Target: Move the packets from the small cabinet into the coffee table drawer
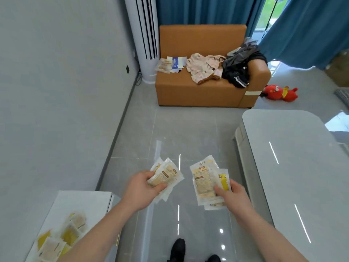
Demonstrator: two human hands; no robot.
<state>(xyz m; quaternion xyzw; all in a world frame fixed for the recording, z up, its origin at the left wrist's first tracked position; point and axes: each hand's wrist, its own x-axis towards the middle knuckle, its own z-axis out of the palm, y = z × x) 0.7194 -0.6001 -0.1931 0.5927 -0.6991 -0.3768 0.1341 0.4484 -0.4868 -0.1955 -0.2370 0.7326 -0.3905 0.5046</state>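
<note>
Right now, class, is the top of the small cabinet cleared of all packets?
No. Several packets lie on the small cabinet at lower left, while the left hand and right hand each hold more.

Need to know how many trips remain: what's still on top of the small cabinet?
A loose pile of packets, yellow and pale, lies on the small cabinet top. The left forearm covers part of the pile, so no full count. Its inside is not visible.
</note>
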